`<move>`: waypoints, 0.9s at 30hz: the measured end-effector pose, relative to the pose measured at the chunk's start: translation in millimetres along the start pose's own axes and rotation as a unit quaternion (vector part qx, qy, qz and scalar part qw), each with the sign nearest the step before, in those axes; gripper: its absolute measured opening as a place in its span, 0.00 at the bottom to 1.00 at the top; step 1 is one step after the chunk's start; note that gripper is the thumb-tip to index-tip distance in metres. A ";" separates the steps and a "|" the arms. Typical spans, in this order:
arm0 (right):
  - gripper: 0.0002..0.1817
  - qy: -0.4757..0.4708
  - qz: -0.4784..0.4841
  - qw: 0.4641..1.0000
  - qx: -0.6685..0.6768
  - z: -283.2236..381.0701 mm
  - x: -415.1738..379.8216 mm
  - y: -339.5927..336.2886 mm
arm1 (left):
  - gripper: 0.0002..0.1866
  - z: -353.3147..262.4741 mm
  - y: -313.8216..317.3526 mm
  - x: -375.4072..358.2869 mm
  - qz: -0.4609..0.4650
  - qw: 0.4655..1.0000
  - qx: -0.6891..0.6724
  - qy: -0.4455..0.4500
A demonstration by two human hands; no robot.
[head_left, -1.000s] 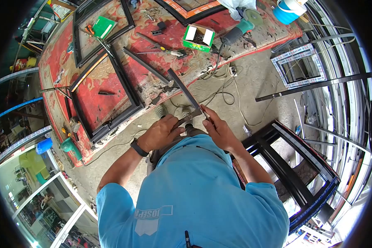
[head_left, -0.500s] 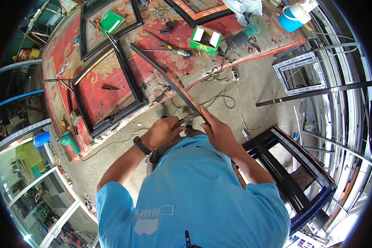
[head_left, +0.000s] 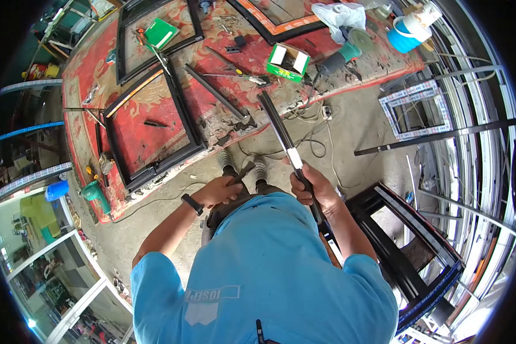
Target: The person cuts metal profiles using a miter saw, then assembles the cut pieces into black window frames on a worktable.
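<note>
My right hand (head_left: 316,188) is wrapped round a long black frame profile (head_left: 277,125), which slants from beside my waist toward the table edge. A short white patch shows on the profile just above my fingers. My left hand (head_left: 217,191), with a dark band on its wrist, is closed on a short dark tool with a flared end (head_left: 245,170), held over my legs and apart from the profile. The tool's kind I cannot tell. Another black strip (head_left: 215,90) lies on the table ahead, near an assembled black frame (head_left: 196,123).
The red-covered table (head_left: 172,103) holds a green box of screws (head_left: 288,62), an angle grinder (head_left: 341,56) and a blue jug (head_left: 404,37). A green power tool (head_left: 96,198) sits at its left corner. Cables (head_left: 312,140) cross the floor. Dark frames (head_left: 395,241) stand at right.
My right hand has moved right and down, turning the profile from its orange-filmed side to a black and white one. My left hand has shifted slightly left and down with the tool, away from the profile.
</note>
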State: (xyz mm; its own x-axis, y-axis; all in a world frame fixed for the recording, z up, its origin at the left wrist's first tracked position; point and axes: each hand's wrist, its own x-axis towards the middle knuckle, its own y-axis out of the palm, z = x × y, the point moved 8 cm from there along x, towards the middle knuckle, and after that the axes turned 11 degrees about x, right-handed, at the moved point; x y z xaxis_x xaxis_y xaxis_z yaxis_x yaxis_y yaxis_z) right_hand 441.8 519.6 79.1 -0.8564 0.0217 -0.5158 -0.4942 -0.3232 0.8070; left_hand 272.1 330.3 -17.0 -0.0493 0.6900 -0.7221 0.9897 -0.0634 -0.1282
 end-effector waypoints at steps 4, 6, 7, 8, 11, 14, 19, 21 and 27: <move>0.28 -0.042 -0.047 0.997 -0.046 1.8 9.4 -14.7 | 0.20 2.7 2.2 -4.3 0.123 0.990 -0.058 -0.048; 0.24 -0.051 -0.044 0.997 -0.028 2.4 13.0 -22.0 | 0.18 -0.1 4.3 -4.8 0.155 0.977 -0.139 -0.050; 0.23 -0.052 -0.049 0.997 -0.036 5.1 13.8 -26.0 | 0.18 -5.3 -0.7 -2.3 0.121 0.971 -0.201 -0.036; 0.22 -0.054 -0.054 0.996 -0.042 6.4 13.2 -29.9 | 0.18 -8.8 -2.8 -0.4 0.088 0.961 -0.262 -0.022; 0.20 -0.077 -0.077 0.993 -0.047 9.0 14.8 -31.6 | 0.15 -11.8 -27.9 18.2 -0.070 0.930 -0.361 -0.002; 0.20 -0.075 -0.086 0.993 -0.022 6.3 22.6 -45.4 | 0.12 -34.3 -84.0 36.2 -0.257 0.896 -0.361 0.019; 0.24 -0.060 -0.118 0.987 -0.094 1.1 40.7 -47.1 | 0.15 -15.1 -153.0 97.2 -0.421 0.843 -0.313 0.121; 0.24 -0.063 -0.139 0.980 -0.124 1.7 46.5 -53.8 | 0.19 -36.0 -147.3 55.5 -0.527 0.826 -0.171 0.108; 0.13 -0.065 -0.061 0.849 -0.520 -8.0 92.2 2.7 | 0.23 -152.5 -112.4 -117.1 -0.441 0.735 0.372 0.357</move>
State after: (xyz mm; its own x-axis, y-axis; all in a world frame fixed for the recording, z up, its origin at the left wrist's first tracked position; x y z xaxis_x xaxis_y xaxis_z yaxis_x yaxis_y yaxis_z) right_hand 362.7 513.1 31.4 -0.8515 0.1972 -0.4859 -0.2389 -0.9707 0.0248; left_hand 187.1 366.5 185.7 -0.2822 0.8848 0.3709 0.2544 0.4418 -0.8603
